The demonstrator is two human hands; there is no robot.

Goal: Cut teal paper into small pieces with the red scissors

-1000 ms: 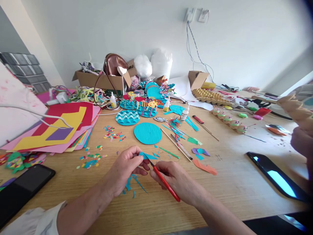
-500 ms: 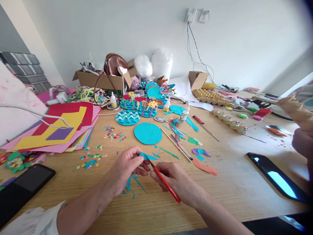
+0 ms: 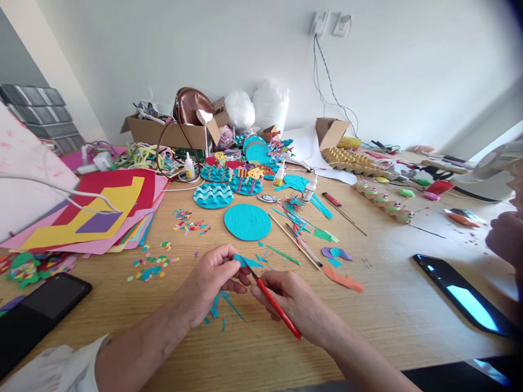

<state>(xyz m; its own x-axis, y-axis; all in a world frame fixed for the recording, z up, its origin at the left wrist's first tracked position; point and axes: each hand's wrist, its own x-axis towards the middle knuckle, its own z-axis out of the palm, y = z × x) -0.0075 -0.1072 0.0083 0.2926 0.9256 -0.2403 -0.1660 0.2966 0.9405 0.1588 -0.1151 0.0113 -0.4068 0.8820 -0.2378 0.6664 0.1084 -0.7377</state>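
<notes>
My left hand (image 3: 212,280) pinches a small piece of blue paper (image 3: 250,262) between thumb and fingertips, above the table. In my right hand (image 3: 286,296) is a pair of red-handled scissors (image 3: 278,309), seen nearly edge-on. Their dark blades meet the paper close to my left fingertips; whether the blades are apart I cannot tell. Thin blue paper scraps (image 3: 224,306) lie below my left hand. Just beyond both hands rests a round blue disc (image 3: 247,222), flat on the table.
Left of my hands are confetti dots (image 3: 153,264), stacked coloured paper (image 3: 93,212) and a phone (image 3: 44,310). Wooden sticks (image 3: 296,243), glue bottles (image 3: 309,189) and finished blue paper models (image 3: 245,179) lie beyond. At the right are another phone (image 3: 461,294) and part of another person (image 3: 506,234).
The other person's raised hand at the right edge has moved away rightward, uncovering a white object behind it. My hands, the scissors and the blue paper look nearly unchanged.
</notes>
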